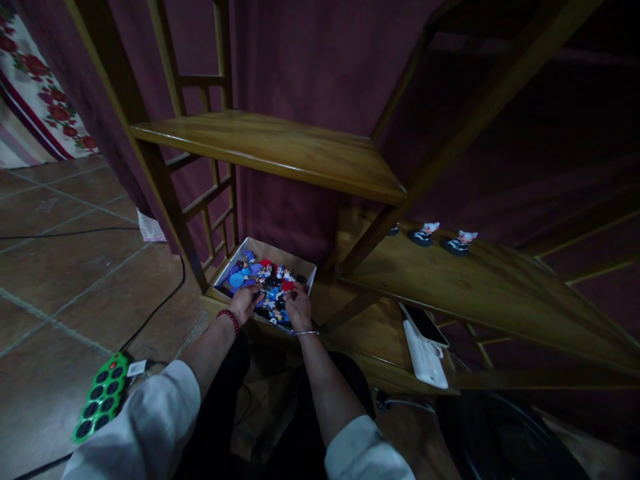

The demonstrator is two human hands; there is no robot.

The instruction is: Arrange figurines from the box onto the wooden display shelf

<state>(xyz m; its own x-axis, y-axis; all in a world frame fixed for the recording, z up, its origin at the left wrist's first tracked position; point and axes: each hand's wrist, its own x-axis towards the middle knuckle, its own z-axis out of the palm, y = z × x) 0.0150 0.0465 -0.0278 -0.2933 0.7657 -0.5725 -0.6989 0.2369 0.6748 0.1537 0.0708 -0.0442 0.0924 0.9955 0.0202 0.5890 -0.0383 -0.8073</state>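
Observation:
A shallow white cardboard box stands on the low wooden shelf, filled with small colourful figurines in blue, purple, red and black. My left hand, with a red bead bracelet at the wrist, reaches over the near left rim. Its fingers are bent together among the pieces; what they pinch is too small to make out. Over the near right part of the box is my right hand, wearing a thin bangle. Its fingers curl down beside a red piece, and the fingertips are partly hidden.
An upper wooden shelf juts out above the box. On the middle shelf to the right stand small figurines on dark bases. A phone and a white object lie lower down. A green power strip rests on the tiled floor.

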